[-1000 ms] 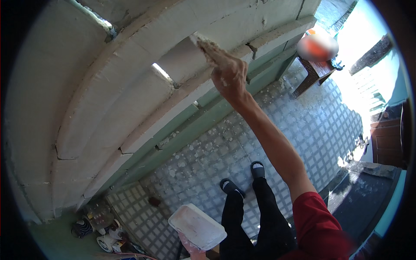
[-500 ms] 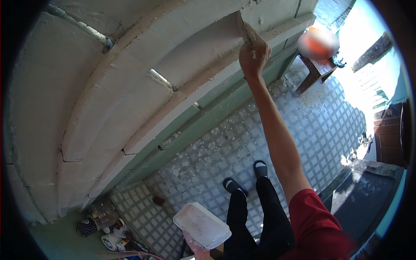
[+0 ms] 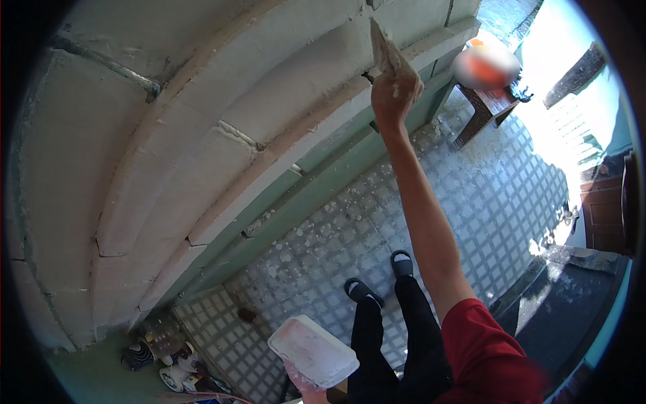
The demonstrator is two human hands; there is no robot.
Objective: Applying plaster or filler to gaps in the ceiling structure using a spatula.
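My right hand (image 3: 397,94), arm stretched out, is closed round a putty knife (image 3: 385,52) smeared with pale filler. Its blade points up beside the pale, stepped wall panels (image 3: 303,74); whether it touches them I cannot tell. A dark gap shows in the ledge just left of the knuckles. Low in the view, my left hand (image 3: 304,382) grips a white rectangular tub (image 3: 313,350) by its near side. Whitish filler residue coats the tub's inside. Pale filler also marks the right hand's fingers.
A brown stool (image 3: 481,111) bears a blurred orange thing (image 3: 488,67) at the far right. Shoes and clutter (image 3: 175,360) lie at the wall's foot. A small brown object (image 3: 247,314) sits on the spattered tile floor (image 3: 350,222). A dark slab (image 3: 558,316) stands at right.
The view has shifted slightly, moving the wall leftward. My right hand and putty knife have moved a little along the panels, uncovering a gap beside the hand. The tub stays almost still.
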